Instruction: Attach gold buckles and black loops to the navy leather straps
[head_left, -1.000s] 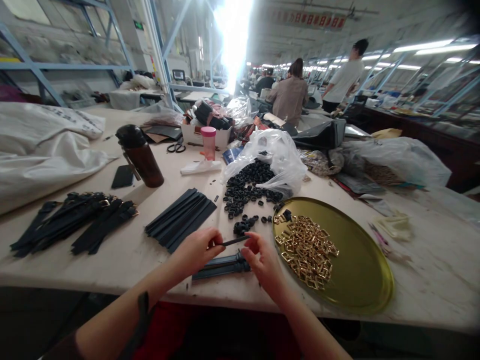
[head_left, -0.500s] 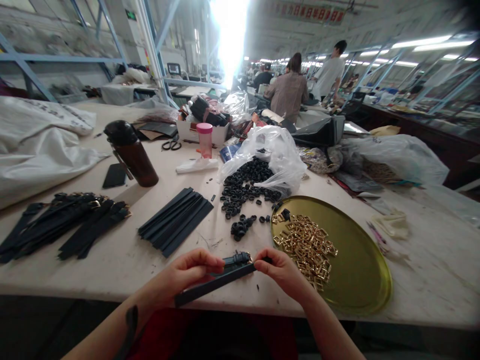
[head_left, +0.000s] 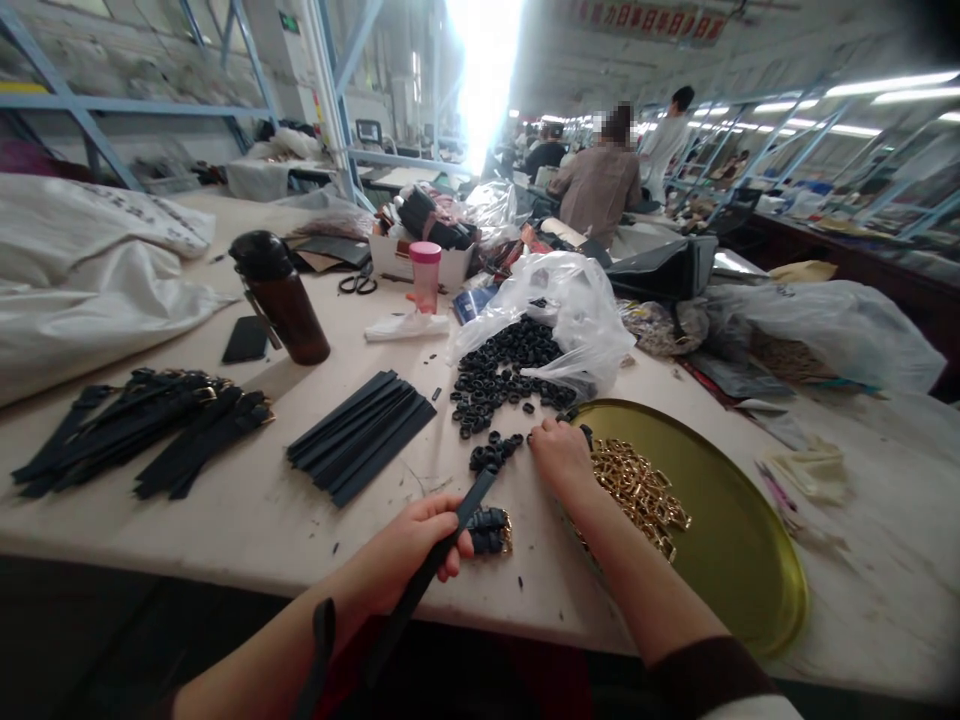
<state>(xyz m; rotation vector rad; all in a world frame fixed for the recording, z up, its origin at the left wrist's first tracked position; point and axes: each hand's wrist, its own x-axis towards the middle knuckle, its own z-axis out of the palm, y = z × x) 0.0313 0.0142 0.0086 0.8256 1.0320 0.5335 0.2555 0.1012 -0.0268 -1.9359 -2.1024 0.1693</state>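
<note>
My left hand (head_left: 409, 555) grips a narrow black leather strap (head_left: 474, 505), which runs from above my fingers down past the table edge. Beside that hand lie short black strap pieces with a brass buckle (head_left: 489, 530). My right hand (head_left: 559, 455) is bunched against the table, among black rubber loops (head_left: 510, 375) and next to a small heap of them (head_left: 487, 456). Its fingertips are hidden, so anything held there cannot be seen. Just right of it, a brass tray (head_left: 731, 540) holds many gold-coloured metal buckles (head_left: 637, 490).
Bundled black strips (head_left: 360, 435) and buckled black straps (head_left: 142, 432) lie to my left. Behind stand a brown flask (head_left: 281, 297), a pink-lidded cup (head_left: 425, 275), scissors (head_left: 358, 284) and a plastic bag (head_left: 562, 315). Co-workers (head_left: 598, 180) work farther off.
My right hand has let go of the strap and moved forward to the black loops by the tray. The strap now slants toward me in my left hand, and buckled pieces lie on the table.
</note>
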